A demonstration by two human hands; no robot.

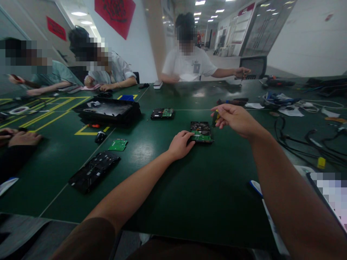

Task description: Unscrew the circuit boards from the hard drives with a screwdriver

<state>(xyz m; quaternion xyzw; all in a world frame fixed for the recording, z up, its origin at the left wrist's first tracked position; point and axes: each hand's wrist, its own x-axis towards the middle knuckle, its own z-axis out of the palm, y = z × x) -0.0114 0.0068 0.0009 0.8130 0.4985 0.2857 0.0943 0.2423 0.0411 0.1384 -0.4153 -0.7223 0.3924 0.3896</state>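
Observation:
A hard drive (201, 127) with a green circuit board on its near part lies on the green table. My left hand (180, 145) grips its left edge, fingers on the board and thumb at the near side. Just right of the drive, my right hand (238, 118) is raised and closed around a screwdriver (215, 117) with a yellow and dark handle. The screwdriver's tip is hard to make out. Farther back sits a second hard drive (162, 113). A loose green circuit board (118, 144) lies to the left, beyond a black plastic frame (94, 170).
A black tray-like casing (108, 110) stands at the back left, near a small black object (100, 137). Black cables (298, 139) and a yellow connector (321, 163) spread over the right side. Several people sit around the table; one person's hand (25, 138) rests at the left edge.

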